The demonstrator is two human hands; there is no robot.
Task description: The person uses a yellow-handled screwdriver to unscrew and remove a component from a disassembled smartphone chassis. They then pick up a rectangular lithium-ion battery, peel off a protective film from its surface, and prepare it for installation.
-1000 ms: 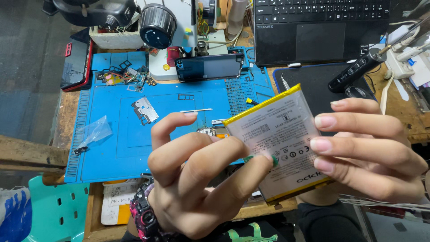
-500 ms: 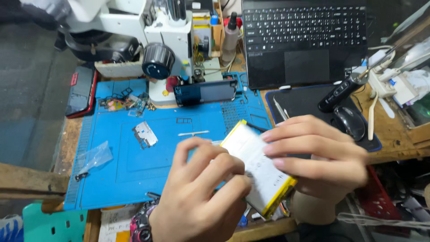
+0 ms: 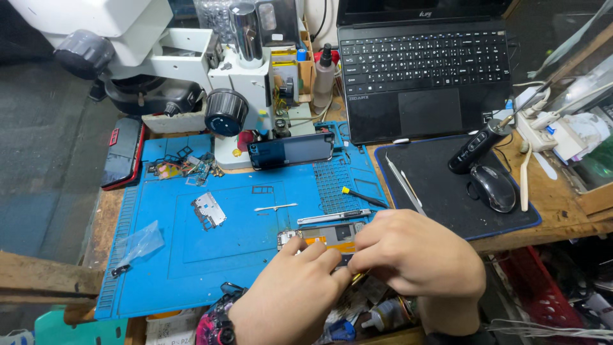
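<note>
Both hands, left [image 3: 290, 291] and right [image 3: 415, 259], press fingertips together on the opened phone [image 3: 322, 236] lying on the blue mat [image 3: 211, 255]; whether either grip clasps anything is hidden.

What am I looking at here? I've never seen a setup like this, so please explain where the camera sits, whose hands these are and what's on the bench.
There is one view, from a camera worn on a person's head, looking down at their own bare hands. No robot is involved.

The left hand and right hand are pressed together over an opened phone with its insides showing, lying at the near edge of a blue work mat. The fingers hide what they grip.

On the mat lie a small metal part, a clear plastic bag, a dark phone and a yellow-tipped tool. Behind stands a white microscope. To the right are a laptop, and a black pad carrying tweezers and a mouse.
</note>
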